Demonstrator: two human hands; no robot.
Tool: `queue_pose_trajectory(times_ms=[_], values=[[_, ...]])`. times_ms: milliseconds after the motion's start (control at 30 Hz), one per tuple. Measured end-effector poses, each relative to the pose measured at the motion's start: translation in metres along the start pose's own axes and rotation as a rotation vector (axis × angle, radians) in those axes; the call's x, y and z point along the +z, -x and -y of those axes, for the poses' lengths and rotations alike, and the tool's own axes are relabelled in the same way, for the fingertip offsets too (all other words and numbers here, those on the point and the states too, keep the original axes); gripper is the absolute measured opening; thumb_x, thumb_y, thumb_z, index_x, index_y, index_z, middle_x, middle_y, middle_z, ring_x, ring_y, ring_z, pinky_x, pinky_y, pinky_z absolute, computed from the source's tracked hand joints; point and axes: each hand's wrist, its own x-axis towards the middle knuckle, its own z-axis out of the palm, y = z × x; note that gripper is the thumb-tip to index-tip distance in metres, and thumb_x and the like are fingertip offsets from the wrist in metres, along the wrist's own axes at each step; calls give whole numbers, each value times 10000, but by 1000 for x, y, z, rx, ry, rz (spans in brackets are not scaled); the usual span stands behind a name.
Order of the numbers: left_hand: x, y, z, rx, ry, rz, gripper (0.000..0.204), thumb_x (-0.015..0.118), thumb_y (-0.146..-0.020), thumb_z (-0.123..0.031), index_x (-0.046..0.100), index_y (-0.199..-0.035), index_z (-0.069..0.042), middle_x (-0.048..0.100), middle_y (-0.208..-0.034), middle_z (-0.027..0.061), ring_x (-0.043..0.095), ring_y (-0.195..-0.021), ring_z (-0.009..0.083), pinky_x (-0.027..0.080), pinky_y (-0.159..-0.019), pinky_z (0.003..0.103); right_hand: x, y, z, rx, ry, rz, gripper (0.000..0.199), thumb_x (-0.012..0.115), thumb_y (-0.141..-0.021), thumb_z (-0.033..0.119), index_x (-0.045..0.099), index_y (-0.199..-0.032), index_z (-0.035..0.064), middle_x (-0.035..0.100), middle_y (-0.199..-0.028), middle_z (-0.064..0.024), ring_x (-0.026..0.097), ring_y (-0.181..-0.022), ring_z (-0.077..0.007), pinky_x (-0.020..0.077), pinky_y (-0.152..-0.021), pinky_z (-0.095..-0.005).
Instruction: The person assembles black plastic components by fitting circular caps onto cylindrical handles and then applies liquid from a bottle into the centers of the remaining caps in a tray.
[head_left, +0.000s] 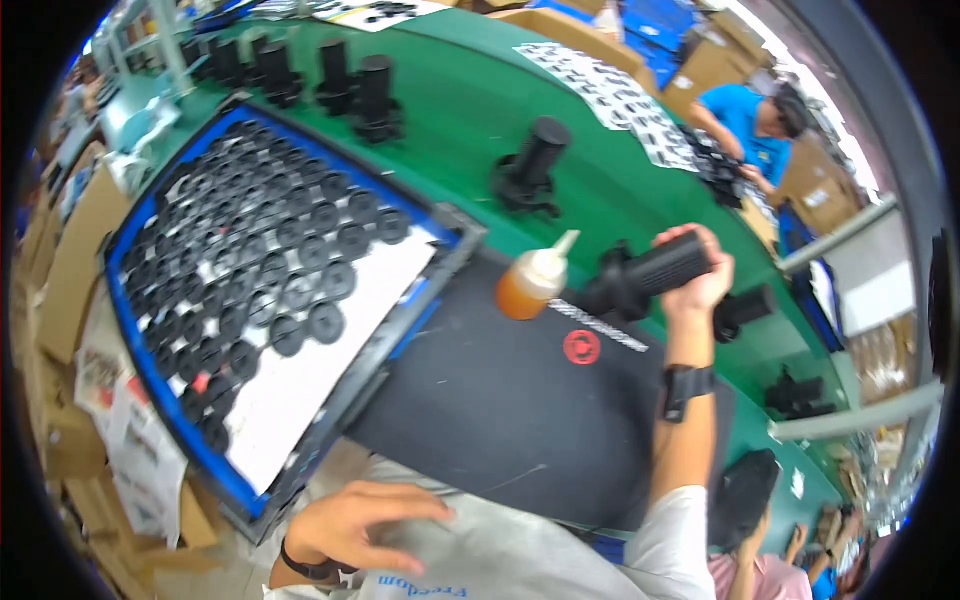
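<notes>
In my right hand (697, 285) is a black ribbed cylindrical part (655, 268) with a wider flanged end, held tilted above the far right of the black mat (500, 400). The fingers wrap round its ribbed barrel, and the flanged end points left. My left hand (365, 525) hovers near my body at the mat's front edge, fingers apart, with nothing in it. Between the tray and the held part stands a squeeze bottle (533, 280) of amber liquid with a pale nozzle. A blue-edged tray (460, 235) on the left carries many round black discs (325, 322) on white lining.
Similar black cylindrical parts (535, 165) stand along the green bench (450, 90). Another part (745, 310) lies beyond my right wrist. White sheets with small black pieces (610, 100) lie at the back. A person in blue (745, 125) works across the bench; someone in pink (760, 578) sits at right.
</notes>
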Motion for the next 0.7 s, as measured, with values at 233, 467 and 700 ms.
queue_pose_trajectory(times_ms=[233,467,700], values=[[-51,28,-79,114,-137,-183,499,832,-686,-154,621,-1077,73,655,-1059,173,654,-915,285,520,-755,299,-38,-76,-4,-163,512,17,402,323,-848,191,568,-1068,-40,625,-975,-194,613,-898,-315,498,-829,-398],[-107,-21,-32,-76,-1127,-311,604,828,-580,-114,621,-1147,-100,534,-1215,193,542,-1101,333,462,-918,382,-4,-41,0,-758,1120,-214,286,463,-834,65,590,-1065,-43,608,-1112,-159,575,-1051,-251,439,-917,-323],[-127,-56,14,-122,-1388,-81,653,839,-531,-85,623,-1143,-157,353,-1390,185,393,-1241,390,424,-986,428,48,-13,2,-934,1258,86,303,545,-791,34,594,-1088,3,592,-1158,-133,548,-1099,-242,415,-938,-340]])
